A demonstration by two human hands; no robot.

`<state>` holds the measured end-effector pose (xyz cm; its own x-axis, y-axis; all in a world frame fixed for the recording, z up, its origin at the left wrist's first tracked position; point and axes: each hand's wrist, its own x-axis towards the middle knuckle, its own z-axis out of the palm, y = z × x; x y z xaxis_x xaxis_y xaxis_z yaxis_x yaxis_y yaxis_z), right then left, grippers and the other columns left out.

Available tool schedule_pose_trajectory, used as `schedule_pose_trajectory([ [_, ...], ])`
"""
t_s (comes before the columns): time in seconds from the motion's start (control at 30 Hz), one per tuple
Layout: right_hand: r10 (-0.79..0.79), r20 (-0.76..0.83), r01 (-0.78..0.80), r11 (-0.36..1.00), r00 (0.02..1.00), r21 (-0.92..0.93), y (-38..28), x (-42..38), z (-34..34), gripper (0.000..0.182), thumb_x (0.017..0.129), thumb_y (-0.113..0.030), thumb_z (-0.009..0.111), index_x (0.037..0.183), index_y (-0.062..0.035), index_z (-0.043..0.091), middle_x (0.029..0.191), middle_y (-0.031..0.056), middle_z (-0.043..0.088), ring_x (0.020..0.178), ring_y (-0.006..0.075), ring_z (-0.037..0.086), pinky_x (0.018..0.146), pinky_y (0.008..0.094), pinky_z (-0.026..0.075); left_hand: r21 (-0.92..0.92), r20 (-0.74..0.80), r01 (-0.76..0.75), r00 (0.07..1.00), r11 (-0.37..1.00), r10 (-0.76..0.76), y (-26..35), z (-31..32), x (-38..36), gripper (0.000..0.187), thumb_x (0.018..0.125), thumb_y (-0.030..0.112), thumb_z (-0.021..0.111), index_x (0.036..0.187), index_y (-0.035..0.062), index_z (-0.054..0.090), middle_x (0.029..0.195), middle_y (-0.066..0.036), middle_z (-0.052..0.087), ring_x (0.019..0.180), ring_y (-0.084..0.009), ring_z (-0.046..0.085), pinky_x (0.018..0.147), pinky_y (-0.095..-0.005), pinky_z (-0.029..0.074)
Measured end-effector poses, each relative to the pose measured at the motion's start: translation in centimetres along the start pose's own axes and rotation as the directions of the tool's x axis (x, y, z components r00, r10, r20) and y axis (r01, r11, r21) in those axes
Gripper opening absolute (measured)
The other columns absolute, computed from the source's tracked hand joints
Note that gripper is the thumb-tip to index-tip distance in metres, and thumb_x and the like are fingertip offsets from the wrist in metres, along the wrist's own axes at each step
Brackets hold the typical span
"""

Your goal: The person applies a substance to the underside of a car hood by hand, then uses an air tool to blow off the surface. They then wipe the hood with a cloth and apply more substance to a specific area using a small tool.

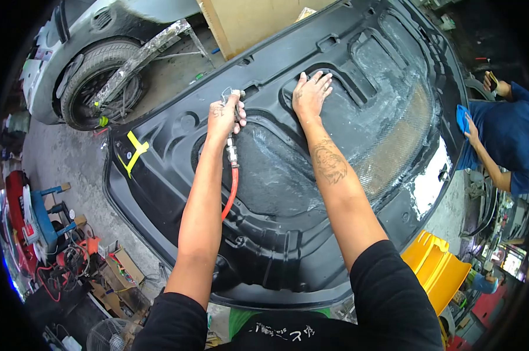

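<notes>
A large black car panel (288,234) lies inner side up in front of me, with ribs, recesses and dusty grey patches. My left hand (224,116) is closed around a metal air blow gun (236,96) whose nozzle points at the panel's upper middle. A red hose (231,196) runs from the gun's metal coupling down along my forearm. My right hand (311,93) rests flat on the panel with fingers spread, just right of the gun. Yellow tape (137,151) marks the panel's left side.
A grey car with a tyre (94,82) stands at the upper left. A person in a blue shirt (510,134) holds a blue cloth (463,117) at the panel's right edge. A yellow stool (437,266) sits lower right; tools, boxes and a fan (109,336) clutter the lower left.
</notes>
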<state>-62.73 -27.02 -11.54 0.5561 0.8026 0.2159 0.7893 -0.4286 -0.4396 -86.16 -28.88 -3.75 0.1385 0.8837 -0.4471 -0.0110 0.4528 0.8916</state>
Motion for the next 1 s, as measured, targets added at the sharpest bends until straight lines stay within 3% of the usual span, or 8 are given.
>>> schedule_pose_trajectory([
  [0.2,-0.014,-0.034,0.014,1.0,0.999,0.009,-0.1,-0.2,0.1,0.072,0.107,-0.041,0.037,0.149,0.0173,0.031,0.157,0.0427,0.021,0.149,0.0519,0.022,0.122,0.0581,0.016,0.023,0.005,0.013,1.0,1.0,-0.013,-0.1,-0.3,0.3,0.038,0.1,0.038,0.059,0.096,0.0008,0.066,0.069,-0.006,0.063,0.053,-0.014,0.061,0.038,-0.0243,0.038],
  [0.33,-0.005,-0.012,0.005,0.999,1.0,0.036,0.0,-0.1,-0.3,0.074,0.107,-0.042,0.037,0.149,0.0176,0.03,0.157,0.0426,0.02,0.149,0.0519,0.022,0.123,0.0586,0.016,-0.051,0.103,0.055,0.993,0.997,-0.049,0.5,-0.9,-0.4,0.054,0.1,0.052,0.056,0.105,-0.0014,0.064,0.083,-0.014,0.073,0.066,-0.0186,0.071,0.039,-0.0243,0.041],
  [0.37,0.0,-0.019,0.002,0.997,1.0,0.072,0.0,-0.1,-0.3,0.075,0.106,-0.044,0.037,0.149,0.0175,0.03,0.158,0.0427,0.019,0.149,0.0518,0.021,0.123,0.0587,0.015,0.043,0.104,0.041,0.994,0.998,-0.045,0.7,-1.1,-0.7,0.058,0.1,0.055,0.055,0.106,-0.0018,0.064,0.084,-0.014,0.073,0.069,-0.0194,0.073,0.04,-0.024,0.042],
  [0.53,-0.025,0.011,0.023,0.987,1.0,0.161,0.5,-0.4,-0.9,0.071,0.108,-0.042,0.037,0.15,0.014,0.032,0.159,0.0404,0.019,0.151,0.0502,0.019,0.123,0.0595,0.013,0.043,0.098,0.057,0.993,0.997,-0.061,0.6,-1.3,-4.9,0.057,0.101,0.054,0.053,0.106,-0.0009,0.064,0.082,-0.013,0.072,0.069,-0.0207,0.073,0.039,-0.0234,0.041],
  [0.67,-0.462,0.078,0.42,0.855,0.883,0.303,2.1,-4.1,-3.8,0.057,0.106,-0.033,0.046,0.149,0.005,0.042,0.162,0.0295,0.026,0.151,0.0483,0.021,0.121,0.0609,0.02,-0.052,0.042,0.149,0.988,0.987,-0.147,-2.6,-0.5,-7.9,0.051,0.102,0.051,0.054,0.101,0.0007,0.063,0.081,-0.012,0.071,0.069,-0.0214,0.073,0.038,-0.0242,0.04],
  [0.73,-0.579,0.139,0.476,0.765,0.804,0.434,2.1,-5.2,-5.2,0.056,0.106,-0.032,0.047,0.149,0.0025,0.043,0.162,0.0267,0.028,0.15,0.0474,0.023,0.121,0.0597,0.021,-0.084,-0.013,0.139,0.99,0.987,-0.14,-4.1,0.3,-8.6,0.049,0.104,0.047,0.052,0.099,-0.0013,0.063,0.078,-0.013,0.071,0.065,-0.0225,0.072,0.038,-0.0264,0.041],
  [0.87,-0.722,0.285,0.704,0.687,0.631,0.181,1.6,-6.8,-6.0,0.059,0.106,-0.041,0.044,0.156,-0.0114,0.037,0.165,0.0195,0.027,0.152,0.0443,0.021,0.122,0.0591,0.021,-0.2,-0.121,0.106,0.984,0.974,-0.132,-5.1,-0.4,-8.9,0.048,0.103,0.046,0.054,0.1,-0.0009,0.064,0.076,-0.012,0.069,0.062,-0.0205,0.07,0.037,-0.0246,0.04],
  [1.0,-0.733,0.277,0.737,0.667,0.621,0.109,1.8,-8.0,-6.5,0.06,0.105,-0.043,0.044,0.159,-0.0175,0.034,0.166,0.0161,0.027,0.152,0.0427,0.022,0.12,0.0634,0.021,-0.165,-0.092,0.13,0.985,0.978,-0.146,-5.1,0.0,-10.2,0.048,0.102,0.047,0.055,0.098,0.0,0.064,0.076,-0.012,0.069,0.064,-0.0206,0.071,0.038,-0.0241,0.041],
])
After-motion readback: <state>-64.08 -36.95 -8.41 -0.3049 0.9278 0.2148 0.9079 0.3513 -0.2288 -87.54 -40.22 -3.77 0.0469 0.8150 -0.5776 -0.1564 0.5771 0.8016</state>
